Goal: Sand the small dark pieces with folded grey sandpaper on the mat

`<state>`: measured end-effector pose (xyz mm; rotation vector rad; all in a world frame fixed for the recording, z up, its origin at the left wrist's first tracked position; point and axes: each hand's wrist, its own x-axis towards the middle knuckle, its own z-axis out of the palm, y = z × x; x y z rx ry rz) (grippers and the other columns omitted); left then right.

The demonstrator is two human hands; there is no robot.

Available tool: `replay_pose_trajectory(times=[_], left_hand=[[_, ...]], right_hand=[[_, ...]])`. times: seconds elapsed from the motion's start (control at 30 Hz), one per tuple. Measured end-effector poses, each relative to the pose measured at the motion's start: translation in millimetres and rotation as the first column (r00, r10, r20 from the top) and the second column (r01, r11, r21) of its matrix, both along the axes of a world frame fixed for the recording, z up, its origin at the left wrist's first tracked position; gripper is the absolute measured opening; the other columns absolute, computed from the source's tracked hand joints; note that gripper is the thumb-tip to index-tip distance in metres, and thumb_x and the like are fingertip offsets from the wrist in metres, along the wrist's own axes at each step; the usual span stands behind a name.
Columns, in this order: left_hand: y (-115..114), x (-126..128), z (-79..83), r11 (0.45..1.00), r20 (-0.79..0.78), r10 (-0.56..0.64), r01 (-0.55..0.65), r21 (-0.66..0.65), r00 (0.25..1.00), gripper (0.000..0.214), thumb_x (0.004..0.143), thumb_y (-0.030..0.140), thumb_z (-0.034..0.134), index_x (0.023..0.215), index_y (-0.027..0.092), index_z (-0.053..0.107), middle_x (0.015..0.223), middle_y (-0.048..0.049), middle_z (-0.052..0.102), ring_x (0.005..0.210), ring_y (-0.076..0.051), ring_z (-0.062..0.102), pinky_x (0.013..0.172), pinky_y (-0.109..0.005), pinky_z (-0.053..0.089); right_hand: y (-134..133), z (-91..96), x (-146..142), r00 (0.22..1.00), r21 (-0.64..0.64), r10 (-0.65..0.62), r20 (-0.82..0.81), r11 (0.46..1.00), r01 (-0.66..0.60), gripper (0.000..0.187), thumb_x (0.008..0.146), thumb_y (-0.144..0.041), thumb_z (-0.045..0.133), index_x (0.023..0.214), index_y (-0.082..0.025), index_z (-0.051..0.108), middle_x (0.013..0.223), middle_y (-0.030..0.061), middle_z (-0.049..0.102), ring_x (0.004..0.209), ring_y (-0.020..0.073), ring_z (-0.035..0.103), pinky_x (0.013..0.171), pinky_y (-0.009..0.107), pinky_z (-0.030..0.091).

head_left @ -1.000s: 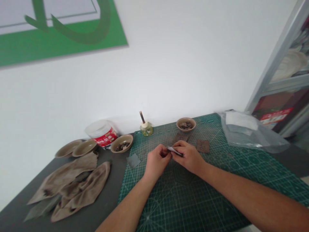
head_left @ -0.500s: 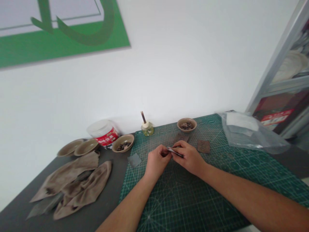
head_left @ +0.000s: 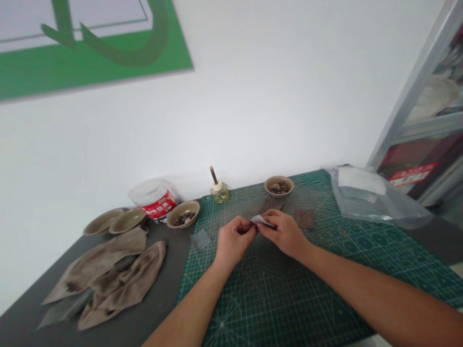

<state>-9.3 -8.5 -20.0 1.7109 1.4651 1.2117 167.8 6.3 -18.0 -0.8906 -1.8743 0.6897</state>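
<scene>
Left hand [head_left: 234, 239] and right hand [head_left: 284, 234] pinch a small folded sheet [head_left: 262, 221]!
Fingertips press together on it, right over the green cutting mat [head_left: 275, 299] on the desk [head_left: 170, 250], a brown patch [head_left: 304, 218] just to the right, a bowl of dark pieces [head_left: 279, 185] farther up.

Bright even light, faint soft shadows, warped edges, slight softness.

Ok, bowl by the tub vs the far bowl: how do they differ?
The bowl by the tub sits on the dark tabletop at the mat's edge; the far bowl sits on the green cutting mat. The bowl by the tub looks slightly larger in frame than the far bowl. Both are tan and hold dark pieces.
</scene>
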Motion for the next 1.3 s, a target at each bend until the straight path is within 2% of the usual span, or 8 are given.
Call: replay_pose_trajectory(times=[0.17,0.3,0.5,0.63,0.77,0.93,1.1,1.3], left_hand=[[1,3,-1.7,0.996,0.163,-0.06,0.069,-0.053,0.985,0.021,0.073,0.034,0.068,0.071,0.017,0.056,0.064,0.0008,0.065,0.059,-0.012,0.061,0.055,-0.021,0.044],[1,5,-0.7,0.991,0.278,-0.083,0.108,-0.075,0.957,0.023,0.073,0.034,0.07,0.074,0.018,0.054,0.067,-0.0009,0.069,0.064,-0.016,0.066,0.06,-0.025,0.05],[-1,7,6.5,0.985,0.27,-0.103,0.136,-0.106,0.957,0.022,0.074,0.036,0.068,0.076,0.019,0.054,0.064,0.0,0.067,0.059,-0.016,0.066,0.058,-0.027,0.052],[-2,7,9.0,0.988,0.232,-0.105,0.128,-0.088,0.967,0.021,0.074,0.035,0.067,0.074,0.019,0.054,0.057,0.0031,0.062,0.05,-0.013,0.06,0.049,-0.023,0.046],[-1,4,4.9,0.986,0.172,-0.12,0.138,-0.093,0.978,0.019,0.076,0.034,0.065,0.073,0.019,0.053,0.057,0.003,0.062,0.051,-0.012,0.06,0.05,-0.022,0.045],[1,0,1.0,0.996,0.063,-0.075,0.078,-0.05,0.995,0.017,0.074,0.028,0.065,0.068,0.018,0.053,0.058,0.0033,0.062,0.053,-0.011,0.058,0.051,-0.02,0.041],[0,-1,1.1,0.999,0.017,-0.047,0.047,-0.021,0.999,0.018,0.074,0.031,0.065,0.067,0.018,0.055,0.059,0.003,0.061,0.054,-0.01,0.055,0.051,-0.02,0.04],[0,2,-0.9,0.99,0.139,-0.121,0.129,-0.052,0.983,0.018,0.076,0.033,0.065,0.073,0.019,0.054,0.065,0.0009,0.066,0.06,-0.013,0.062,0.057,-0.022,0.046]], right_hand=[[8,-5.6,3,0.998,-0.171,0.001,-0.062,0.985,-0.012,0.024,0.087,-0.034,0.058,0.076,-0.015,0.07,0.073,0.0026,0.066,0.069,0.0146,0.06,0.065,0.024,0.043],[14,-11.9,2,0.979,-0.376,0.055,-0.194,0.918,-0.126,0.029,0.087,-0.037,0.057,0.077,-0.013,0.069,0.066,0.0021,0.066,0.06,0.0136,0.058,0.058,0.023,0.042],[13,-15.7,-2,0.947,-0.469,0.143,-0.289,0.841,-0.27,0.032,0.085,-0.04,0.057,0.074,-0.013,0.069,0.064,0.0021,0.065,0.057,0.0126,0.056,0.055,0.022,0.041],[11,-11.5,1,0.965,-0.414,0.085,-0.249,0.891,-0.185,0.029,0.087,-0.039,0.056,0.078,-0.013,0.069,0.064,0.0014,0.063,0.058,0.0129,0.056,0.056,0.023,0.041],[6,-4.3,4,0.996,-0.162,0.016,-0.086,0.986,-0.03,0.023,0.087,-0.033,0.057,0.077,-0.016,0.069,0.071,0.0023,0.063,0.067,0.0145,0.059,0.064,0.025,0.044],[-1,-0.5,2,0.997,0.099,0.027,0.072,0.995,-0.034,0.018,0.087,-0.026,0.059,0.097,-0.022,0.073,0.091,0.0045,0.064,0.081,0.0155,0.061,0.075,0.026,0.046],[-2,-0.9,1,0.999,0.032,0.015,0.045,0.999,-0.016,0.015,0.087,-0.025,0.059,0.092,-0.021,0.073,0.087,0.0032,0.065,0.078,0.0147,0.061,0.071,0.025,0.046],[1,0.1,3,0.999,-0.049,-0.036,-0.009,0.998,0.036,0.019,0.087,-0.028,0.059,0.075,-0.018,0.069,0.075,0.0015,0.064,0.07,0.014,0.059,0.066,0.024,0.042]])
